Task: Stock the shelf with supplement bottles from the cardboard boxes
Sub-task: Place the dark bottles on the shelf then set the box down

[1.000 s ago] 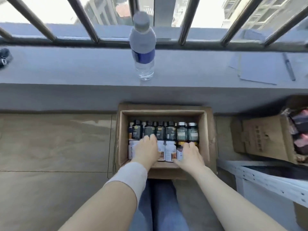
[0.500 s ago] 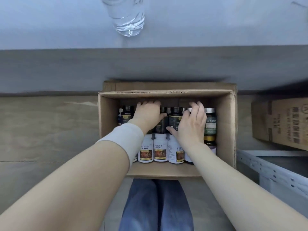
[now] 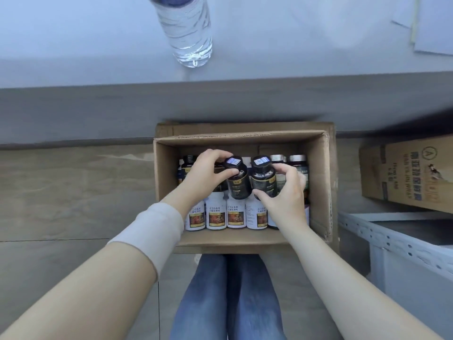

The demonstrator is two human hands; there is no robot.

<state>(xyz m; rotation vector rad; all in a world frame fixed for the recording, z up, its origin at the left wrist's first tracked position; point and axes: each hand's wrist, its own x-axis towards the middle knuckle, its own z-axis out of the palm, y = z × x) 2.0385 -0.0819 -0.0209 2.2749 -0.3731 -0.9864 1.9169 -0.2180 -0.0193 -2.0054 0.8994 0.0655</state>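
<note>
An open cardboard box (image 3: 318,182) sits on the floor in front of my knees, packed with supplement bottles. A row of white bottles (image 3: 215,214) with red-brown labels fills its near side; dark bottles stand behind. My left hand (image 3: 204,174) grips one black bottle (image 3: 237,181) by its neck, lifted above the row. My right hand (image 3: 284,192) grips a second black bottle (image 3: 263,180) beside it, also raised. Both have blue stickers on their caps.
A clear water bottle (image 3: 186,30) stands on the grey ledge above the box. Another printed cardboard box (image 3: 407,175) lies at the right, above a white metal shelf frame (image 3: 392,239). Papers (image 3: 434,23) lie at the ledge's far right.
My hands went from the near white bottles to the back row, and each has closed round a black bottle and lifted it. The camera has tilted down and closer.
</note>
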